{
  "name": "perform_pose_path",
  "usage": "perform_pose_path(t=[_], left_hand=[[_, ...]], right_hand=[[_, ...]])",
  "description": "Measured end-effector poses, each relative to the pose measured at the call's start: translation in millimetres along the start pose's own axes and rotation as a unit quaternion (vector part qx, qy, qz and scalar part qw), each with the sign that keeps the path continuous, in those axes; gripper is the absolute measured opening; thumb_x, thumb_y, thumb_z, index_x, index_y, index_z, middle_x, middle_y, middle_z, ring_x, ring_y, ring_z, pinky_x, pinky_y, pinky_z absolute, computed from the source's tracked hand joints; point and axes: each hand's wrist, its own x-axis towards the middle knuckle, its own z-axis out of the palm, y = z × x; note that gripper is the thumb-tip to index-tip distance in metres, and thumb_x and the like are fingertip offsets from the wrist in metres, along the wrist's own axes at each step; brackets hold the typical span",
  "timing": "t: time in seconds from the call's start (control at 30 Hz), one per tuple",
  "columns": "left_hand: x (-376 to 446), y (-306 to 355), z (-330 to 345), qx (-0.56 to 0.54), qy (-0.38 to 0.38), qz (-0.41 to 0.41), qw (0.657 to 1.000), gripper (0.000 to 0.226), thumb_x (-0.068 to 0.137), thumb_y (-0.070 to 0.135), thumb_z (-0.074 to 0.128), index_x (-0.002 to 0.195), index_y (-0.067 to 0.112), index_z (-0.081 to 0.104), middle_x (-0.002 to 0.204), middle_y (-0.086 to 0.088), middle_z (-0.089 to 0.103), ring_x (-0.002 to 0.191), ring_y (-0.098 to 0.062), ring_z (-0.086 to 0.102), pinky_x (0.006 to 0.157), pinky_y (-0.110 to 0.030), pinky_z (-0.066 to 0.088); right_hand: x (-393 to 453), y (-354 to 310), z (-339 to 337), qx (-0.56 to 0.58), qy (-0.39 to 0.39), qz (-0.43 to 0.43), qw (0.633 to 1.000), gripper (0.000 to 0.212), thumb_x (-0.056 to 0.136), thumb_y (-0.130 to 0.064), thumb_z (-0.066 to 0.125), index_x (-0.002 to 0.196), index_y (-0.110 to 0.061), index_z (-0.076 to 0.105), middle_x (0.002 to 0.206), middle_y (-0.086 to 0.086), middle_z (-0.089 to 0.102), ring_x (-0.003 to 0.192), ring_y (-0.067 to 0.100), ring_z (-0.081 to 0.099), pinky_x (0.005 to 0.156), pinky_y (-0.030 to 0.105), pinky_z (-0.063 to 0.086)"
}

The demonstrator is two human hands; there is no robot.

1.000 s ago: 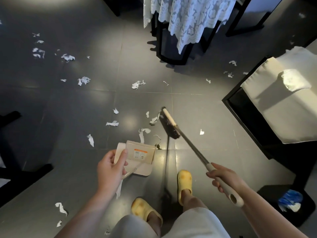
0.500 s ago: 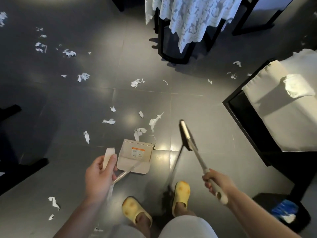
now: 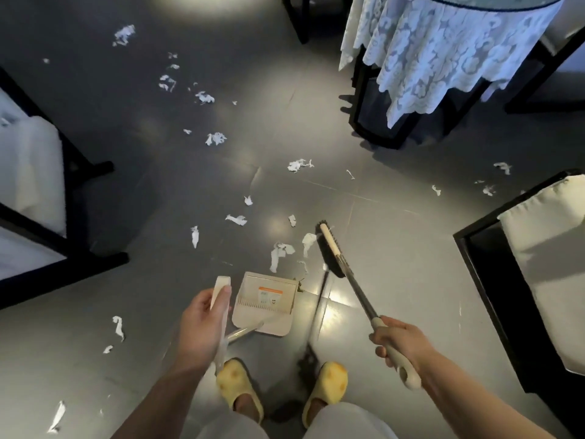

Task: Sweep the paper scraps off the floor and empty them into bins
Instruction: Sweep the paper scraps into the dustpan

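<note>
The left hand point(image 3: 202, 324) has its fingers wrapped around the long handle of the dustpan point(image 3: 264, 304), with the thumb pressed near the top. The dustpan sits flat on the floor point(image 3: 395, 280) just in front of the yellow slippers point(image 3: 326, 391), and its open side seems to face away from the person, probably so the scraps can be pushed in. The right hand point(image 3: 400, 345) grips the pale end of the broom point(image 3: 330, 250) with all fingers curled around it. The broom leans out from the hand, and its dark brush is down at the floor, just to the right of the dustpan. That looks like a good spot to push sideways toward the pan. The paper scraps point(image 3: 281, 251) closest to the pan lie right between the brush and the pan's front edge, touching or almost touching the brush. Many more scraps are spread farther away across the floor, and a few lie to the left behind the pan. No bin can be seen. There is open floor in the middle for the broom to swing. A chair point(image 3: 525, 280) with a white cushion stands close on the right, so the broom has less room there. A table with a lace cloth point(image 3: 443, 52) stands ahead, and more dark furniture point(image 3: 47, 217) is on the left.
</note>
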Motion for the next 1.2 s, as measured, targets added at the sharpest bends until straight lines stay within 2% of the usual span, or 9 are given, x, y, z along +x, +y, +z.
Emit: perform_pose_path(t=[0.1,0.2,0.4,0.6,0.87,0.97,1.1,1.13,1.2], left_hand=[[-15.6,-2.0,1.4,0.001,0.05,0.016,0.999,0.022,0.099,0.036,0.056,0.087,0.02,0.063,0.085,0.0,0.066,0.081,-0.016,0.06,0.068,-0.029,0.044],[-26.3,-12.6,-8.1,-0.027,0.109,0.013,0.994,0.026,0.099,0.035,0.056,0.092,0.012,0.064,0.083,-0.003,0.064,0.078,-0.02,0.057,0.068,-0.034,0.043],[-41.9,-30.1,-28.8,-0.047,0.144,-0.008,0.988,0.03,0.099,0.036,0.056,0.085,0.01,0.063,0.078,-0.01,0.06,0.07,-0.018,0.052,0.064,-0.032,0.04],[-53.7,-45.4,-42.0,-0.028,0.176,0.019,0.984,0.04,0.097,0.029,0.063,0.061,0.019,0.048,0.048,0.011,0.043,0.048,-0.007,0.036,0.05,-0.025,0.03],[-48.5,-52.1,-75.4,-0.038,0.191,-0.005,0.981,0.038,0.098,0.022,0.059,0.06,0.02,0.052,0.049,0.017,0.054,0.048,0.0,0.048,0.048,-0.012,0.034],[-41.4,-56.6,-96.1,-0.049,0.199,-0.014,0.979,0.036,0.097,0.025,0.06,0.062,0.018,0.054,0.05,0.013,0.054,0.05,-0.002,0.048,0.05,-0.014,0.035],[-32.9,-69.1,-126.7,-0.062,0.215,-0.023,0.974,0.04,0.097,0.032,0.061,0.067,0.006,0.057,0.06,-0.013,0.053,0.06,-0.022,0.047,0.057,-0.034,0.036],[-31.4,-70.7,-133.4,-0.072,0.218,-0.022,0.973,0.039,0.097,0.032,0.061,0.067,0.006,0.058,0.06,-0.012,0.053,0.059,-0.021,0.048,0.057,-0.033,0.037],[-28.9,-73.2,-145.3,-0.095,0.213,-0.023,0.972,0.035,0.097,0.027,0.061,0.067,0.008,0.059,0.054,0.002,0.054,0.053,-0.01,0.048,0.052,-0.019,0.038]], right_hand=[[8.1,-9.2,9.5,-0.034,-0.087,0.041,0.995,0.019,0.077,0.009,0.061,0.089,-0.006,0.062,0.07,0.011,0.054,0.041,0.015,0.048,0.034,0.017,0.035],[13.4,-18.7,-5.1,-0.068,-0.127,0.038,0.989,0.021,0.08,0.003,0.063,0.093,-0.012,0.059,0.067,0.005,0.051,0.043,0.011,0.047,0.033,0.018,0.035],[6.0,-36.8,-32.6,-0.122,-0.083,-0.041,0.988,0.031,0.08,0.003,0.061,0.104,-0.015,0.069,0.077,0.006,0.062,0.047,0.017,0.047,0.038,0.018,0.033],[14.6,-40.8,8.4,-0.102,-0.037,-0.047,0.993,0.02,0.081,0.004,0.058,0.097,-0.006,0.065,0.078,0.013,0.059,0.048,0.019,0.047,0.039,0.018,0.037],[5.4,-28.2,60.1,-0.124,-0.157,0.06,0.978,0.019,0.079,0.0,0.063,0.09,-0.012,0.053,0.061,0.002,0.051,0.042,0.008,0.045,0.034,0.016,0.037],[-18.2,-27.1,68.6,-0.199,-0.104,-0.012,0.974,0.029,0.074,-0.002,0.07,0.099,-0.015,0.066,0.069,0.007,0.061,0.047,0.016,0.052,0.038,0.02,0.039],[-51.9,-21.2,86.5,-0.229,-0.063,-0.059,0.969,0.043,0.074,0.002,0.07,0.108,-0.025,0.064,0.079,0.017,0.067,0.052,0.024,0.053,0.041,0.025,0.042],[-57.2,-22.3,92.0,-0.221,-0.063,-0.065,0.971,0.042,0.075,0.002,0.069,0.107,-0.025,0.065,0.078,0.017,0.067,0.052,0.024,0.053,0.042,0.025,0.042],[-62.9,-23.0,107.1,-0.214,-0.064,-0.068,0.972,0.035,0.077,0.002,0.068,0.103,-0.022,0.067,0.074,0.014,0.065,0.053,0.023,0.053,0.042,0.025,0.041]])
